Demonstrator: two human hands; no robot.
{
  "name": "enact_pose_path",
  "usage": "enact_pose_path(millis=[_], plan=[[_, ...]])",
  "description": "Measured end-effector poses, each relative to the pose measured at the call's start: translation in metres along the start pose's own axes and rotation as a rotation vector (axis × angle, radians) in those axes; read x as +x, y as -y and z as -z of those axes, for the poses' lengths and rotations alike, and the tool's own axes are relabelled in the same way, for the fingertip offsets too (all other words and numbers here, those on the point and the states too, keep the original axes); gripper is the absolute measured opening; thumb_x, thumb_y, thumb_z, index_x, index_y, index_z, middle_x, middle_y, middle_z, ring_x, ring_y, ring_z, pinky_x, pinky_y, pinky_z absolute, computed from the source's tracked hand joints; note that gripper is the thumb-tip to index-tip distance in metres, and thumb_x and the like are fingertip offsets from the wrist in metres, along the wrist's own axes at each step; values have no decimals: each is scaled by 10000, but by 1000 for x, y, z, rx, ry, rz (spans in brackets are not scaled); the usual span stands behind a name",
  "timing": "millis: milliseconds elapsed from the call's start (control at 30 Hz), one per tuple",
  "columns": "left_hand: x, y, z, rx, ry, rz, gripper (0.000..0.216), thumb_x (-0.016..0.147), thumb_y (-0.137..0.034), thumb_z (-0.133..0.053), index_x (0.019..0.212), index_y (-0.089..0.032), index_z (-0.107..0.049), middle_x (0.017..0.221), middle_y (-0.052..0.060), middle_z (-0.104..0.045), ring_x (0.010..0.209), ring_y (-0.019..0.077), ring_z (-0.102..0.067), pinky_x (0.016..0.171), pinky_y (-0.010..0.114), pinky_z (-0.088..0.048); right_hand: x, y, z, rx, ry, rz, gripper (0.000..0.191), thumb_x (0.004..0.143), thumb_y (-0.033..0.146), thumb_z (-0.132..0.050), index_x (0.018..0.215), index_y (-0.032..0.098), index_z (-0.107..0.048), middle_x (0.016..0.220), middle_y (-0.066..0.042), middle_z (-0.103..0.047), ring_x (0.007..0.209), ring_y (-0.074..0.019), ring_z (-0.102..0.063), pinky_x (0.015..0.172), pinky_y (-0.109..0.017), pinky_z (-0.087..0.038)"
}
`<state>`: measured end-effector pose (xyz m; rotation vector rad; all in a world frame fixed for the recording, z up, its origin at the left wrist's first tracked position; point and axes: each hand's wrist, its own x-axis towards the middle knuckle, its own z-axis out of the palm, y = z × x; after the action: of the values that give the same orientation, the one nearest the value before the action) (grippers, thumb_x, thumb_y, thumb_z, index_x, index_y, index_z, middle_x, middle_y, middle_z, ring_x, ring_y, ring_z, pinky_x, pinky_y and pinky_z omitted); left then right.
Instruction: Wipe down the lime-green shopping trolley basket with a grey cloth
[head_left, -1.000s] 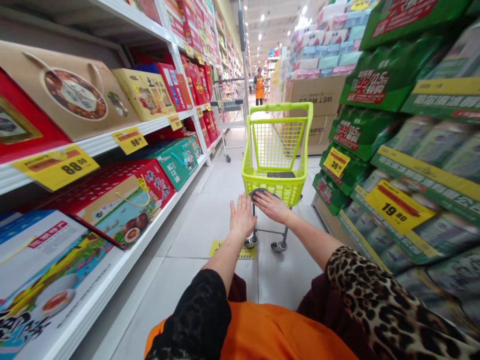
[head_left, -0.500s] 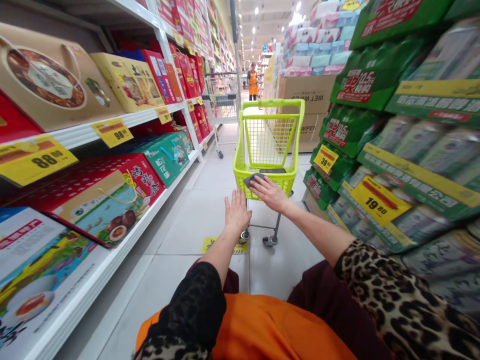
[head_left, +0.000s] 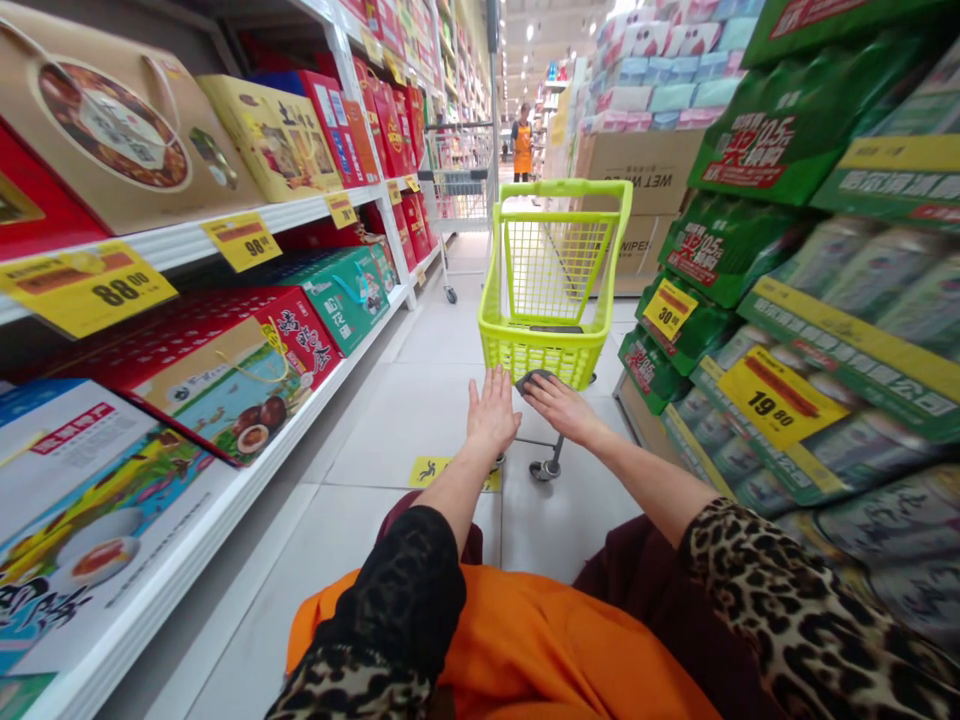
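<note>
A small lime-green shopping cart (head_left: pixel 546 332) on grey legs stands in front of me in the aisle. My right hand (head_left: pixel 556 405) has a dark grey cloth (head_left: pixel 535 377) under its fingers, at the lower front of the cart's basket. Most of the cloth is covered by those fingers. To the left of it, my left hand (head_left: pixel 493 415) is stretched out flat with nothing in it, its fingertips by the basket's lower left edge. Whether they touch the plastic I cannot tell.
Shelves of gift boxes (head_left: pixel 240 390) line the left side. Stacked drink packs (head_left: pixel 697 250) rise close on the right. Farther off are a grey wire cart (head_left: pixel 465 200), cartons (head_left: pixel 637 160) of wipes and a person in an orange apron (head_left: pixel 523 150). A yellow sticker (head_left: pixel 431 471) marks the floor.
My right hand and the cloth have moved down along the basket's front. The left hand remains flat beside it. The view has shifted slightly, so the cart appears farther right and higher.
</note>
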<state>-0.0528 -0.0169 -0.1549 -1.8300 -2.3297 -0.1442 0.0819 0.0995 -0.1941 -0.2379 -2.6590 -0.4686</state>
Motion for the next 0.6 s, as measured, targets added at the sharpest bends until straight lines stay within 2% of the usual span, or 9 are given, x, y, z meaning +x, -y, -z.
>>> enact_pose_path(millis=[133,233,367,500,600], plan=[[4,-5,4,-40,-4,43,705,833,-356,-451,1421,-91,-167,1511,122,-127,1393,231,-103,1109,510,-116,14,-11,27,-2,-126,-42,401,877,79,-386,1243,178,-520,1343,-91,-485,1330,-242,-293,1051,-495,-319],[6,-10,6,-52,-20,50,718,829,-361,-458,1421,-83,-162,1510,127,-131,1394,234,-95,1111,505,-113,20,-17,36,-18,-155,-95,400,883,80,-371,1243,171,-521,1339,-100,-488,1328,-250,-297,1049,-502,-315],[6,-15,9,-43,-24,-2,716,830,-363,-446,1422,-82,-158,1512,123,-132,1397,229,-78,1117,498,-98,14,-15,25,-27,-90,-99,374,871,83,-404,1204,164,-555,1302,-105,-525,1297,-259,-355,1033,-497,-336],[3,-20,7,-28,-18,-48,719,831,-361,-439,1426,-84,-145,1513,118,-126,1398,229,-56,1116,498,-89,-3,-5,6,4,4,-102,353,860,80,-427,1171,146,-579,1271,-125,-548,1276,-266,-387,1014,-501,-358],[1,-22,3,-17,-12,-68,718,829,-360,-441,1428,-99,-144,1517,106,-115,1398,226,-57,1117,493,-81,-16,-1,1,15,56,-107,338,854,74,-438,1146,140,-595,1249,-131,-565,1261,-264,-407,1003,-493,-377]])
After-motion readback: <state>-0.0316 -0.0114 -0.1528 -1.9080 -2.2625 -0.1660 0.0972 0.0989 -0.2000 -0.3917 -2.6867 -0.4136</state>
